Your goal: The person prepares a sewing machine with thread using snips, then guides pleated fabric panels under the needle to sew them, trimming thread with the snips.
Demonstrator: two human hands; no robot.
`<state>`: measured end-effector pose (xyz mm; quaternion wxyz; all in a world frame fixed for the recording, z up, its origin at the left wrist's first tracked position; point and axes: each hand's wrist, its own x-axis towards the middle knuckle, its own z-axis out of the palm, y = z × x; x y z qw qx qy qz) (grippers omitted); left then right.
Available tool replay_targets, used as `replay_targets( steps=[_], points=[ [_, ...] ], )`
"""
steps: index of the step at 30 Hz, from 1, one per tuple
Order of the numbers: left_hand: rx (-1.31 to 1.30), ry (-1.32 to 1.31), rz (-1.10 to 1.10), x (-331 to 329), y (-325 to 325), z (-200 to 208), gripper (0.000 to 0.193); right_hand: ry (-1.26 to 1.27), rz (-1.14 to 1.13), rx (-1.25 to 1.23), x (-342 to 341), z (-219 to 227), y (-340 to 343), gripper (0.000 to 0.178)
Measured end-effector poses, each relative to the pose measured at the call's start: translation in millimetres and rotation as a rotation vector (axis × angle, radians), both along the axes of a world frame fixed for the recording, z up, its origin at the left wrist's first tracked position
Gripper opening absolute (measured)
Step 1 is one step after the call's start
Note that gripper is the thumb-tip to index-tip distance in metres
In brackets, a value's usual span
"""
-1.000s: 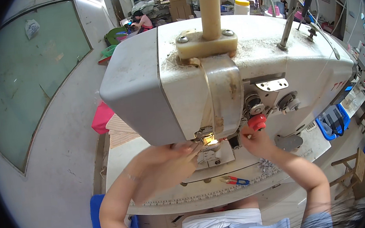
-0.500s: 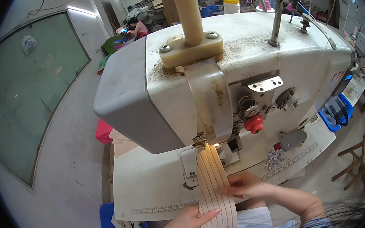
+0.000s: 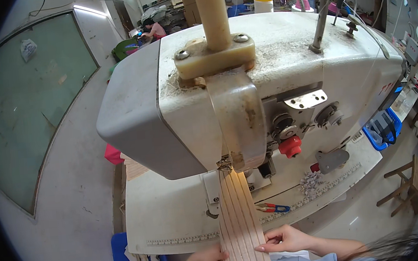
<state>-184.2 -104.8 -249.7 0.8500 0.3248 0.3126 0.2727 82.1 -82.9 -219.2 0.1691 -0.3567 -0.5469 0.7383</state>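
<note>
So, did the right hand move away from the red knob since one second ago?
Yes. The right hand has come down from the red knob on the sewing machine to the table's near edge, on the elastic band.

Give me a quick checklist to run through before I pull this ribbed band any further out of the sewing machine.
1. Left hand on the band's left edge: ok.
2. Right hand on its right edge: ok.
3. Ribbed beige band flat and untwisted from the machine head to the table edge: ok.
4. Band seated under the presser foot: cannot tell, the sewing machine hides it.
5. Red-and-blue snips off the band: ok, they lie just to its right.
6. Fingers away from the needle: ok, both hands sit at the table's near edge.
</note>
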Motion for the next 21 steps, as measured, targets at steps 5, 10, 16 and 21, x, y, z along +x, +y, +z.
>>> replay_targets(
  steps=[5,10,16,21],
  points=[
    [-0.219,-0.047,0.227,12.8,-22.8,-14.7,0.065,0.11,-0.049,-0.018,1.5,8.5,-2.9,0.025],
    [-0.087,-0.028,0.371,6.4,-15.0,4.8,0.065,0.087,-0.097,-0.057,-6.1,18.5,6.2,0.026],
    [0.038,-0.069,0.489,12.9,0.3,15.0,0.063,0.079,-0.135,0.056,-4.5,32.4,23.6,0.026],
    [0.087,-0.097,0.547,12.3,16.6,28.5,0.061,0.015,-0.106,0.093,-7.2,38.1,31.2,0.027]
  ],
)
